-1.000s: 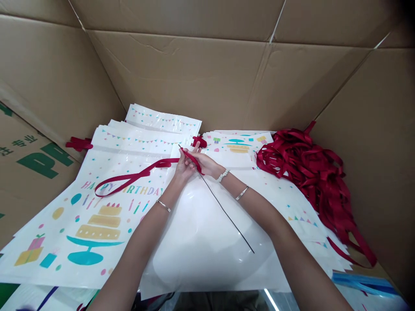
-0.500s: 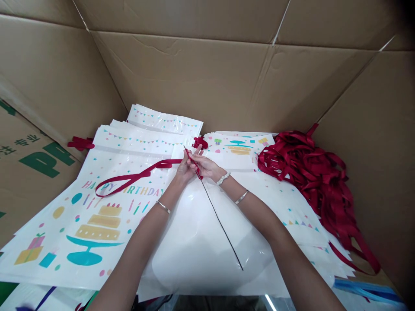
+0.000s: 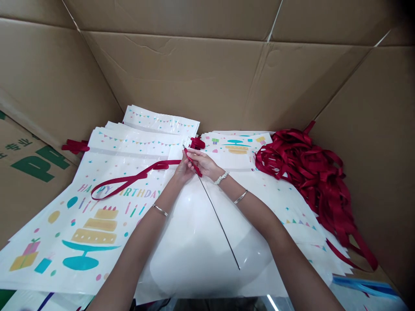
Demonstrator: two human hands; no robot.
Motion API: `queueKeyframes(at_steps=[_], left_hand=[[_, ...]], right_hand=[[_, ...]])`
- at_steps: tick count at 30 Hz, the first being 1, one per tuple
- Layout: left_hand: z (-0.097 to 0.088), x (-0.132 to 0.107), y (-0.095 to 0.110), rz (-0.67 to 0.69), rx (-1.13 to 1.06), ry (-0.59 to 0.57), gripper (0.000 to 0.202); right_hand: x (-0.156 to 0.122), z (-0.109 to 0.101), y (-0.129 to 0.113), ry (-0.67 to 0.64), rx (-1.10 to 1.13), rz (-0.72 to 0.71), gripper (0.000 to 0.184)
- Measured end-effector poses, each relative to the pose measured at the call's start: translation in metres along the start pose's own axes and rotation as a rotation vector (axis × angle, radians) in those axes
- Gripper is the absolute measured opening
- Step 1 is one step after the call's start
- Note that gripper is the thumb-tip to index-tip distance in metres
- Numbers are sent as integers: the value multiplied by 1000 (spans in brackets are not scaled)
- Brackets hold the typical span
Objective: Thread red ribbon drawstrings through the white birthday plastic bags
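My left hand (image 3: 183, 170) and my right hand (image 3: 204, 163) meet at the middle of the view, low over a stack of white plastic birthday bags (image 3: 126, 149). A thin black rod (image 3: 218, 220) runs from between my fingers down to the lower right. A dark red satin ribbon (image 3: 136, 179) lies along the rod's upper end, held between both hands. Its loose length trails left in a loop over the printed "Happy Birthday" lettering. The exact grip on rod and ribbon is partly hidden by my fingers.
A tangled heap of dark red ribbons (image 3: 309, 177) lies to the right of the bags. Small red ribbon bunches (image 3: 76, 147) sit at the stack's far edge. Brown cardboard box walls (image 3: 175, 82) surround everything. A blue plastic strip (image 3: 365, 287) lies at the lower right.
The rod's lower end has swung left and down, and the rod stands steeper. My hands have shifted slightly, and the whole view has moved a little.
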State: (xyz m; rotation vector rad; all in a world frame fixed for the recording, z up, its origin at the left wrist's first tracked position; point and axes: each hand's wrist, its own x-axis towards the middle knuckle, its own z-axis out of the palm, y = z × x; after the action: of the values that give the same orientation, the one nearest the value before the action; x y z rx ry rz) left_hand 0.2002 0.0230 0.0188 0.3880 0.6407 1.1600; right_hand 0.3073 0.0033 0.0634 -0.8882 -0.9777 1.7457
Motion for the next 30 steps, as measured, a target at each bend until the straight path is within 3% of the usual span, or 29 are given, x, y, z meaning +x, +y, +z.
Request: queueKeyframes(at_steps=[5, 9, 17, 25, 30], left_hand=[[9, 2, 7, 118, 89, 6, 44], [17, -5, 30, 292, 279, -37, 25], [45, -19, 69, 442, 728, -49, 13], [48, -17, 74, 500, 925, -32, 24], [43, -12, 75, 565, 1017, -69, 44]], right_hand=[[-6, -2, -21, 123, -19, -31, 8], [-12, -4, -38, 184, -127, -79, 8], [-14, -7, -45, 191, -347, -212, 16], [-15, -13, -43, 97, -322, -178, 17], [-14, -14, -41, 39, -298, -164, 28]])
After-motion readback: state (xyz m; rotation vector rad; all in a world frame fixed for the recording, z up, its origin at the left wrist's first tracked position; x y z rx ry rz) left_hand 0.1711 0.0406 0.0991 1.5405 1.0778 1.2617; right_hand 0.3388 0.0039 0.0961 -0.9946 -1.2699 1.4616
